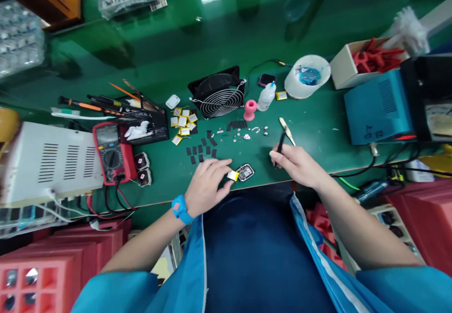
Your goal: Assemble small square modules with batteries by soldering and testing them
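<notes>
My left hand point(205, 184) pinches a small yellow-and-silver battery cell point(233, 175) at the near edge of the green bench, right beside an open smartwatch case point(245, 172) lying face down. A blue band sits on that wrist. My right hand point(298, 163) grips black tweezers point(280, 142) along with a pale flat pry tool point(287, 131), both pointing away from me. Just beyond my hands lie several black adhesive pads point(203, 150) and tiny metal parts point(243, 136).
A pile of yellow battery cells point(183, 122), a black fan point(219, 97), a pink spool point(250, 109), a glue bottle point(266, 96) and a white tub point(307, 76) stand farther back. A red multimeter point(112, 152) and white power supply point(49, 162) sit left; a blue station point(379, 108) right.
</notes>
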A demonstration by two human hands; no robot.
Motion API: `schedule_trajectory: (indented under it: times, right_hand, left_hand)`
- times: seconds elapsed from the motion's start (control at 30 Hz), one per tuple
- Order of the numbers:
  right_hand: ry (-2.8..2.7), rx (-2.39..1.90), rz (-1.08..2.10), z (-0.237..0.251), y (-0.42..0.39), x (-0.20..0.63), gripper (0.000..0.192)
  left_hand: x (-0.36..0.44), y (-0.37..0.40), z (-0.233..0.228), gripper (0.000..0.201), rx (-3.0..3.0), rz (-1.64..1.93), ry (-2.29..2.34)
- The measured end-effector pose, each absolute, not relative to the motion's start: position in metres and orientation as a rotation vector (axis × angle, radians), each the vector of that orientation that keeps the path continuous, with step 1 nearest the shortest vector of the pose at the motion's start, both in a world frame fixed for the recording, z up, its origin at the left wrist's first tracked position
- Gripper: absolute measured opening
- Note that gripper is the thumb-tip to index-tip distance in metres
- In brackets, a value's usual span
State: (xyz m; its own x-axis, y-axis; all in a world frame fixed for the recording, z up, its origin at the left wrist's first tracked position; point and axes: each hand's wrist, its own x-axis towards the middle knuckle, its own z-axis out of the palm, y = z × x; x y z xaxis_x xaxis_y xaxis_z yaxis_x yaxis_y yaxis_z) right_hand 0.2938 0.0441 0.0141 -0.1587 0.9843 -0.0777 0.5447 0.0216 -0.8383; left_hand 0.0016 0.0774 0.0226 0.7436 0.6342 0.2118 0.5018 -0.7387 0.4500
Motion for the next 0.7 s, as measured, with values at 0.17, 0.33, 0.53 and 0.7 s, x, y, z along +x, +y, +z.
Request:
schedule_trajectory:
  times: [0.17,0.33,0.53,0.7]
  right_hand:
    - [-2.233,-1.940,0.273,0.029,0.035,0.284,0.037]
    - [-2.255,-1.577,0.276,0.029,0.020,0.246,0.028]
    - [-2.204,-1.476,0.236,0.001,0.000,0.194,0.030]
    - [-2.126,-1.503,0.122,-0.008,0.001,0.185,0.012]
  left_hand:
    - [0.019,0.063,0.015,0.023,2.502,0.527,0.855]
    - [0.014,0.047,0.016,0.007,2.412,0.617,1.059]
    - [0.011,0.030,0.021,0.007,2.121,0.697,1.350]
    - [0.000,0.043,0.023,0.014,2.076,0.589,1.377]
